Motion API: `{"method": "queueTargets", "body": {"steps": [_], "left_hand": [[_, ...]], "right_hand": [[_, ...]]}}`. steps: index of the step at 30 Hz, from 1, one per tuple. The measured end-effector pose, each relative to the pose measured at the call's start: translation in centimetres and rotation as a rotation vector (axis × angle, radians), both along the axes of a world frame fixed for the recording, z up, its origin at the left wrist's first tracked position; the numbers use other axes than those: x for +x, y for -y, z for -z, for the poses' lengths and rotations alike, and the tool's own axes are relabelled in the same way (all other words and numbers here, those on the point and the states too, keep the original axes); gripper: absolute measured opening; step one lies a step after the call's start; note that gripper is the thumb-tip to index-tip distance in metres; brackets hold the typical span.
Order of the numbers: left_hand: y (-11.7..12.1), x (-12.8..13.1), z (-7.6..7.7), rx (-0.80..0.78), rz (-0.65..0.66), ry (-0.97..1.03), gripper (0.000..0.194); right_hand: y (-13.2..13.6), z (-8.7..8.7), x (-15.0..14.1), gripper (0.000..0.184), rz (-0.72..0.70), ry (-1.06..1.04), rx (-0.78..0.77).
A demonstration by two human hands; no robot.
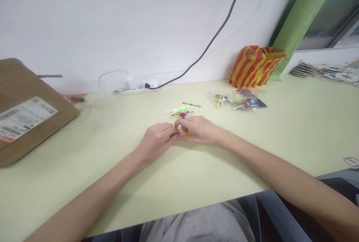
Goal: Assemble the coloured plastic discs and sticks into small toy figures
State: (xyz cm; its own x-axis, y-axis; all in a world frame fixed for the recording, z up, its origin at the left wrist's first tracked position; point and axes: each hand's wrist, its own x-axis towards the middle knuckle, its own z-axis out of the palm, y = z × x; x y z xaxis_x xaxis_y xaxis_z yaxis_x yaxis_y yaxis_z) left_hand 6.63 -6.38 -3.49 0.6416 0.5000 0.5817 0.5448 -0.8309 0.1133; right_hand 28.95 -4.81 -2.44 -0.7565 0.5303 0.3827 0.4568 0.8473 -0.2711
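Clamping a yellow piece (189,133), mostly hidden, in the right hand (200,130) at frame centre; meeting it fingertip to fingertip with the left hand (158,139), cannot tell if gripping anything. Probably bracing both low to steady so small a part. Just above, lying loose within easy reach: red piece (175,114), green piece (181,109), black stick (191,104). Right of centre, likely bagged against mixing: more coloured parts (220,99). Beyond, on pale table (218,174): striped bag (252,66) upper right, cardboard box (33,115) at left edge, power strip (140,87) by white wall (84,21).
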Motion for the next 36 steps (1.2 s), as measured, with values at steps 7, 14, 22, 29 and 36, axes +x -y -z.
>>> {"method": "queueTargets", "body": {"steps": [7, 14, 22, 29, 36], "left_hand": [[-0.4, -0.4, -0.4, 0.068, -0.027, -0.12, 0.026], [-0.3, -0.5, -0.5, 0.148, -0.004, -0.153, 0.029], [-0.5, -0.2, 0.1, 0.142, 0.041, -0.309, 0.023], [-0.9, -0.6, -0.2, 0.107, 0.026, -0.288, 0.021], [-0.8, -0.6, -0.3, 0.114, -0.006, -0.271, 0.023]], "right_hand": [[-0.9, 0.1, 0.9, 0.011, -0.038, 0.015, -0.044], [-0.6, -1.1, 0.9, 0.009, -0.089, 0.007, -0.11], [-2.3, -0.1, 1.1, 0.017, -0.004, 0.078, -0.195], [-3.2, 0.7, 0.9, 0.027, 0.164, -0.003, -0.012], [-3.6, 1.6, 1.2, 0.011, 0.214, 0.007, -0.032]]}}
